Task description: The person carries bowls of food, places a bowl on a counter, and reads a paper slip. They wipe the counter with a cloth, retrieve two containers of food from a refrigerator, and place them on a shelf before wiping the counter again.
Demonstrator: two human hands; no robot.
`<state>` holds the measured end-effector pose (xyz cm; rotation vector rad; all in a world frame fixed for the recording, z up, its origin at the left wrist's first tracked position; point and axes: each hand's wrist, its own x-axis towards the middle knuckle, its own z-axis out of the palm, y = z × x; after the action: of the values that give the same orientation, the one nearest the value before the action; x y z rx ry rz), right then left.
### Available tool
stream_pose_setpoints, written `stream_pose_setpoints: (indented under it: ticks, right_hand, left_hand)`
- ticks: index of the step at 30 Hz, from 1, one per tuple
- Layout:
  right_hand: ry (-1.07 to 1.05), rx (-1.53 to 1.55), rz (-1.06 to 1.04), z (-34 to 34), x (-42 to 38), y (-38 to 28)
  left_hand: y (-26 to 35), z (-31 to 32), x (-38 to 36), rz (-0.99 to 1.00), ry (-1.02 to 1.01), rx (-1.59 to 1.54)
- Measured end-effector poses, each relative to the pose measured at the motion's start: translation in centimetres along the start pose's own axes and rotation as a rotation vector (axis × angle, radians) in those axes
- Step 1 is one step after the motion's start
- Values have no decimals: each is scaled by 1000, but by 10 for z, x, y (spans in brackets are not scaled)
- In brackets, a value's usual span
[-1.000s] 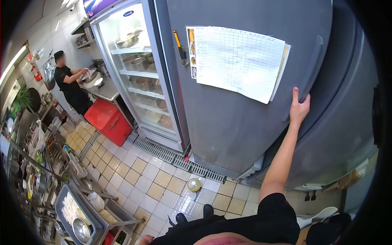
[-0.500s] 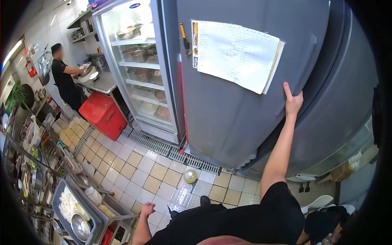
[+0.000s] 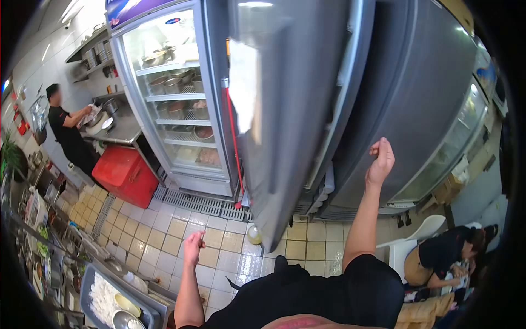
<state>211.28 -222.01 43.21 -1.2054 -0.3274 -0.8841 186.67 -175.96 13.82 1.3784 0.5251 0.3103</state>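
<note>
The grey refrigerator door (image 3: 290,109) stands swung out in front of me, blurred by motion, with a white paper sheet (image 3: 245,82) on its face. To the right of its edge my right hand (image 3: 379,162) is raised in front of the neighbouring grey door (image 3: 416,104). Its fingers are curled in, and I see nothing in them. Low on the left, above the tiled floor, my left hand (image 3: 193,248) is also curled closed with nothing visible in it. A round yellowish container (image 3: 254,234) sits on the floor by the door's lower corner.
On the left stand a glass-front refrigerator (image 3: 172,98) and a red bin (image 3: 123,175). A co-worker (image 3: 71,129) works at the steel counter beyond. At lower left is a grey tub (image 3: 90,307) holding white food and a metal bowl. Another person (image 3: 449,255) sits at right.
The refrigerator door has swung open toward the left, uncovering the edge of the interior. My right hand has come off the door, and my left hand has risen. The view has shifted right.
</note>
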Motion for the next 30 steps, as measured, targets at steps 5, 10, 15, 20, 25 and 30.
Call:
stream_pose_setpoints:
  ticks: [5, 10, 15, 20, 25, 30]
  right_hand:
    - [-28, -88, 6, -36, -11, -7]
    - [57, -274, 67, -92, -16, -1]
    - [-29, -502, 93, -86, 10, 26]
    - [-193, -534, -50, 14, 75, 74]
    - [-357, -790, -306, 130, 179, 144]
    - [-339, -856, 35, 197, 275, 229]
  left_hand:
    - [45, 29, 60, 214, -75, -69]
    - [44, -11, 115, 198, 209, -510]
    - [42, -89, 182, 282, 303, -328]
    - [67, -64, 170, 400, 664, -189]
    - [49, -87, 182, 336, 716, -111]
    - [45, -76, 177, 311, 851, -185]
